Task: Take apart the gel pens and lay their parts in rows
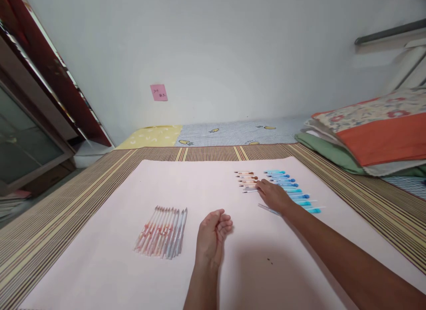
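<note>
My left hand (pixel 212 236) rests palm up on the pale pink sheet (pixel 109 265), fingers loosely curled, with nothing in it. A row of clear pen barrels with red print (pixel 163 232) lies just to its left. My right hand (pixel 273 194) lies palm down further back, fingertips on a small row of brown-capped pen parts (pixel 246 180). A row of blue-capped pen parts (pixel 293 190) lies just right of that hand. One clear pen piece (pixel 266 208) pokes out from under the right wrist.
The pink sheet covers a striped mat (pixel 49 221) on a bed. Folded quilts and a pillow (pixel 372 132) are stacked at the back right. A dark cabinet (pixel 29 123) stands at the left, and a pink note (pixel 159 92) is stuck on the wall.
</note>
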Demonstrator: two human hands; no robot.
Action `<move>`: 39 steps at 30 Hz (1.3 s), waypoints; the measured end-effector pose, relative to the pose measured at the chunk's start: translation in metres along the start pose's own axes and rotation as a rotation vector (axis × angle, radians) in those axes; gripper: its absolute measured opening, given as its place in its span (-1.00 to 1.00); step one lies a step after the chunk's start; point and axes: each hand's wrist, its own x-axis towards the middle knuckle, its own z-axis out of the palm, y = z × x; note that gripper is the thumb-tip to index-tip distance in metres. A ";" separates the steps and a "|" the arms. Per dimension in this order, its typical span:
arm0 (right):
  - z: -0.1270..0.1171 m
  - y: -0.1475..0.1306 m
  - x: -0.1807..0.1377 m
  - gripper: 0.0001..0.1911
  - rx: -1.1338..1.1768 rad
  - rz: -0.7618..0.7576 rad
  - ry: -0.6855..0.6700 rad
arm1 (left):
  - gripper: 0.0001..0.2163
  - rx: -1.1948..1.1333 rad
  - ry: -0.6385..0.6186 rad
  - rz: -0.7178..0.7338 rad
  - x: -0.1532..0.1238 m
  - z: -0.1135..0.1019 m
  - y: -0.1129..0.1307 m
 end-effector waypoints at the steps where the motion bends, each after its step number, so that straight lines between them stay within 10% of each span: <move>1: 0.000 0.000 0.000 -0.83 0.003 0.001 0.002 | -0.87 0.000 0.000 0.001 0.000 0.000 0.000; 39: -0.009 0.004 -0.004 -0.78 0.087 0.050 0.020 | -0.94 0.004 -0.027 0.006 0.003 -0.005 -0.003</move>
